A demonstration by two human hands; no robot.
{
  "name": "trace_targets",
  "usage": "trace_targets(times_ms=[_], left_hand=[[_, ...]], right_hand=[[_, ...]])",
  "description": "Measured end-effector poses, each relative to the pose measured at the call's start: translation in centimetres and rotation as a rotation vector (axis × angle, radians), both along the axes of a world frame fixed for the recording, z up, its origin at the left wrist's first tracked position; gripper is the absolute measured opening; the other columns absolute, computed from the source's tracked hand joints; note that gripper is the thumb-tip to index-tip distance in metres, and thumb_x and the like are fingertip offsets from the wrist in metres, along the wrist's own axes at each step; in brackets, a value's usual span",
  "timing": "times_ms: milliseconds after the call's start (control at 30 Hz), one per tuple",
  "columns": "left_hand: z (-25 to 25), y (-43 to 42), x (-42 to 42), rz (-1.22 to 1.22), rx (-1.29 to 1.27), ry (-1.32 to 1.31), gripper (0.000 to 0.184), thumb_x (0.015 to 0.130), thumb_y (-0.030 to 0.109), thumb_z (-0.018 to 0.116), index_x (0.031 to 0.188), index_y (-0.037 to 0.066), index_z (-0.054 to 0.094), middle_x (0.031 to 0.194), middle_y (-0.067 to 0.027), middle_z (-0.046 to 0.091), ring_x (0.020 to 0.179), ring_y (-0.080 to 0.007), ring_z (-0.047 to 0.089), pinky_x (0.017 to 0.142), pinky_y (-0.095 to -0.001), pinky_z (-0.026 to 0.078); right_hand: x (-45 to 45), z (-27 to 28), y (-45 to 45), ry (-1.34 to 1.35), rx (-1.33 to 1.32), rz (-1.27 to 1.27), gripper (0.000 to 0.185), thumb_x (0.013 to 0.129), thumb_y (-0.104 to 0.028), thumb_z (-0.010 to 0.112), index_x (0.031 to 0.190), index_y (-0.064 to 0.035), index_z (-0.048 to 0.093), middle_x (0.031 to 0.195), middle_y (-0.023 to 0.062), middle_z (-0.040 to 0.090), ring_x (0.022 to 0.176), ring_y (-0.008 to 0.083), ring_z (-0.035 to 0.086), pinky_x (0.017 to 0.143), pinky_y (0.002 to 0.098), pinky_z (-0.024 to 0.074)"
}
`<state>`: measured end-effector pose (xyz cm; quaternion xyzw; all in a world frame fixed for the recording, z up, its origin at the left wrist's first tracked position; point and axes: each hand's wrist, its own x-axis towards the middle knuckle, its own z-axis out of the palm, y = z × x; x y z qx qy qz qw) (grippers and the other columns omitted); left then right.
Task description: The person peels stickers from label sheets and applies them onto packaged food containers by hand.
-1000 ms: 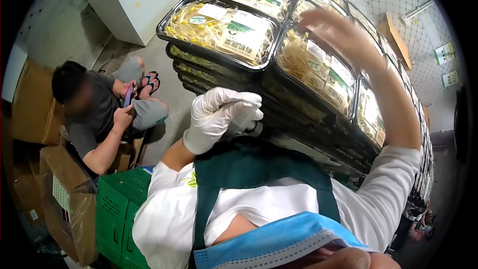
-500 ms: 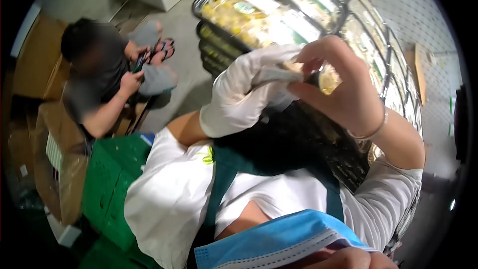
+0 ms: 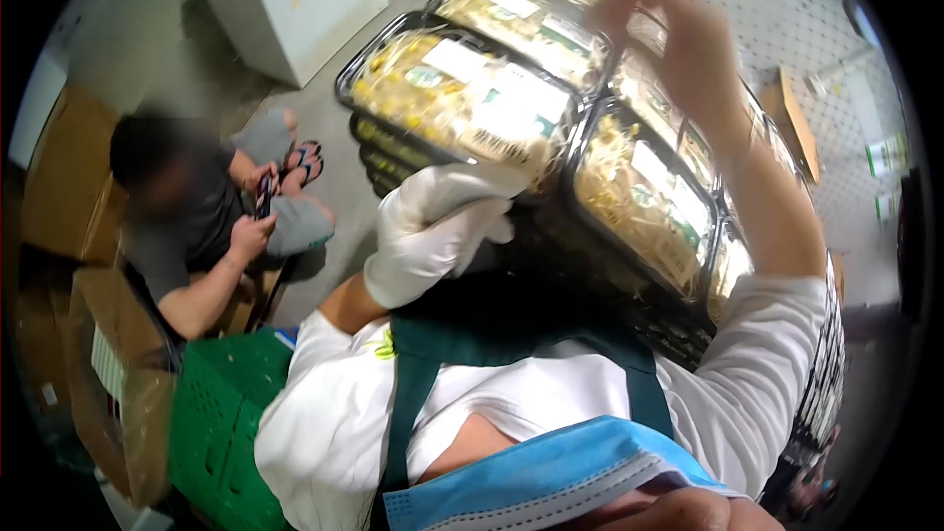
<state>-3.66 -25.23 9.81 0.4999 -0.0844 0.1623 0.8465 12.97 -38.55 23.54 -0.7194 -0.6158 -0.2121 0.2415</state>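
Note:
My left hand (image 3: pixel 438 226), in a white glove, is closed in front of my chest, thumb and fingers pressed together; what they hold is hidden. It is close to the near edge of a black tray of yellow-headed sprouts (image 3: pixel 408 74), wrapped in clear film with white and green labels. My right hand (image 3: pixel 669 34) is bare and raised over the stacked trays at the upper right. Motion smears its fingers. Below it stands another sprout tray (image 3: pixel 629 187) with a similar label.
A seated person (image 3: pixel 187 206) holds a phone at the left. Nearby are a green crate (image 3: pixel 221 423), cardboard boxes (image 3: pixel 69 177) and a white chest (image 3: pixel 295 10). Tall stacks of packed trays run toward the right.
My right hand came down to my left hand, then moved away up over the trays. The left hand rose to meet it and has since lowered. The view shifted and returned.

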Motion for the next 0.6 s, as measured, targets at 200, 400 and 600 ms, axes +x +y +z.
trace_targets(times_ms=[200,400,600], left_hand=[[-2.8,3.6,-0.2,-0.126,0.117,0.153,0.018,0.082,0.008,0.049,0.091,-0.005,0.057,0.070,-0.0105,0.060,0.058,-0.0105,0.055,0.054,-0.0211,0.044],[-4.2,4.7,0.5,-0.367,-0.081,0.176,0.034,0.075,0.010,0.051,0.098,-0.014,0.049,0.095,-0.0264,0.054,0.085,-0.0281,0.056,0.077,-0.0326,0.044],[-5.1,5.3,-0.4,-0.243,0.271,0.119,0.028,0.075,-0.003,0.047,0.101,-0.011,0.048,0.094,-0.0241,0.056,0.080,-0.0267,0.059,0.074,-0.0308,0.047]], right_hand=[[28.3,0.4,-7.8,0.302,-0.371,-1.207,0.049,0.073,-0.049,0.054,0.092,-0.0036,0.058,0.084,0.0095,0.060,0.078,0.0183,0.057,0.073,0.0322,0.0426],[30.5,-6.9,-10.1,0.120,-0.571,-1.312,0.041,0.078,-0.048,0.042,0.102,-0.0158,0.050,0.101,0.0093,0.057,0.096,0.0259,0.052,0.081,0.0378,0.0393],[28.8,-5.8,-11.4,-0.132,-0.660,-1.476,0.047,0.082,-0.047,0.034,0.121,-0.0208,0.038,0.115,0.0108,0.047,0.112,0.0252,0.040,0.090,0.0422,0.0328]])
